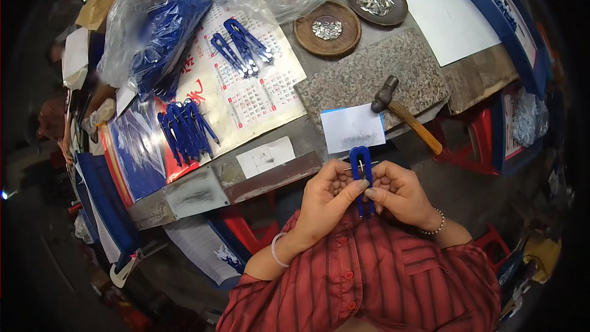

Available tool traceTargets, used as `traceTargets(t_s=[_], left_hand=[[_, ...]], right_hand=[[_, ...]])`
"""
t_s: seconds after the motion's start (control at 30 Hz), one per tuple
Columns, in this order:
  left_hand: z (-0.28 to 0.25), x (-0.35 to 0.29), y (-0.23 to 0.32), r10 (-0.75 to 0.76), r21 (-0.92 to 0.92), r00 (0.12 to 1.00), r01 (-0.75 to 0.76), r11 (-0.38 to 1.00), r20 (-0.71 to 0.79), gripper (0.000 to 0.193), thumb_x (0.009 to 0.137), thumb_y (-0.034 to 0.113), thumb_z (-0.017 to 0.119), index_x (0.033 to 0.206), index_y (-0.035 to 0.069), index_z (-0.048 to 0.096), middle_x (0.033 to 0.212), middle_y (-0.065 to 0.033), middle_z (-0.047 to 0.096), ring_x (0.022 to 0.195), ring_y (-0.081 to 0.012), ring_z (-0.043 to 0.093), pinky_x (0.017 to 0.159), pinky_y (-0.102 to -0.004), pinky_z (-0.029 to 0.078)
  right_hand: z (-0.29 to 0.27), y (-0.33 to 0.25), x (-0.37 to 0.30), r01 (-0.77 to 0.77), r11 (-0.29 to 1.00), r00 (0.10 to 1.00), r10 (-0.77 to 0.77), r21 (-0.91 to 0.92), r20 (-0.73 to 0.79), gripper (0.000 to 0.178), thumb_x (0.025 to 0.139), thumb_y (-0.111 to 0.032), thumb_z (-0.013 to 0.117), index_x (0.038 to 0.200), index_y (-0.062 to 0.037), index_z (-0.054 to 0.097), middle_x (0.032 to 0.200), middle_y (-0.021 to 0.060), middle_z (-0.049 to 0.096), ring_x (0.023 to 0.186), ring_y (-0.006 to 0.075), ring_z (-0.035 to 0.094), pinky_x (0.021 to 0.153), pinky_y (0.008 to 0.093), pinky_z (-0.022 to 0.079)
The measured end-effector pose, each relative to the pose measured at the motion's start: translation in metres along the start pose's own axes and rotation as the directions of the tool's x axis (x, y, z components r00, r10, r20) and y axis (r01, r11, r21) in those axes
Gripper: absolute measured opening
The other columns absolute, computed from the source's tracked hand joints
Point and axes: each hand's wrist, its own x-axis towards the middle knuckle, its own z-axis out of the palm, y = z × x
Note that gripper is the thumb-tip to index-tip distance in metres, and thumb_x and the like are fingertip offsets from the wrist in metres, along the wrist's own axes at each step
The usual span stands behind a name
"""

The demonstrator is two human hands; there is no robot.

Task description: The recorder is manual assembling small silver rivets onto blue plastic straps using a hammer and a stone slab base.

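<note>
In front of my chest I hold a blue U-shaped piece (359, 155), its rounded bend pointing away from me and its two long arms running down toward my shirt. My left hand (329, 200) pinches it from the left, with the thumb across its middle. From the other side my right hand (402, 195) grips it between thumb and curled fingers. A thin pale strip shows inside the loop; I cannot make out what it is. Just beyond the piece lies a smudged white paper (351, 130). A hammer (405, 114) rests with its head at that paper's corner.
A granite slab (369, 64) lies under the hammer head. Behind it stand a brown dish (307, 35) and a dark dish (393, 15) holding small metal pieces. More blue pieces (184, 135) lie on a printed sheet (279, 86). A plastic bag (160, 43) holds others.
</note>
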Motion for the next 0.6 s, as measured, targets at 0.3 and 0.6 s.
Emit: traceTargets(t_s=[0.3, 0.6], left_hand=[[0.004, 0.004, -0.006, -0.045, 0.004, 0.999, 0.045, 0.999, 0.018, 0.018, 0.09, 0.005, 0.062, 0.103, -0.002, 0.052, 0.085, -0.0044, 0.062, 0.076, -0.0082, 0.059, 0.069, -0.0208, 0.048], [0.002, 0.01, -0.023, -0.086, -0.017, 0.996, 0.086, 0.996, -0.017, 0.023, 0.09, 0.004, 0.06, 0.111, -0.004, 0.054, 0.09, -0.0055, 0.063, 0.076, -0.0092, 0.06, 0.07, -0.0221, 0.049]], right_hand=[[-0.011, 0.012, -0.002, -0.021, 0.999, 1.0, 0.022, 0.03, -0.013, 0.014, 0.092, -0.009, 0.057, 0.102, -0.0008, 0.051, 0.082, 0.0043, 0.061, 0.06, 0.0042, 0.053, 0.053, 0.017, 0.043], [-0.017, 0.022, 0.004, -0.062, 0.997, 0.998, 0.063, 0.041, -0.019, 0.011, 0.093, -0.009, 0.055, 0.101, -0.0024, 0.051, 0.081, 0.0035, 0.061, 0.058, 0.004, 0.051, 0.051, 0.0168, 0.042]])
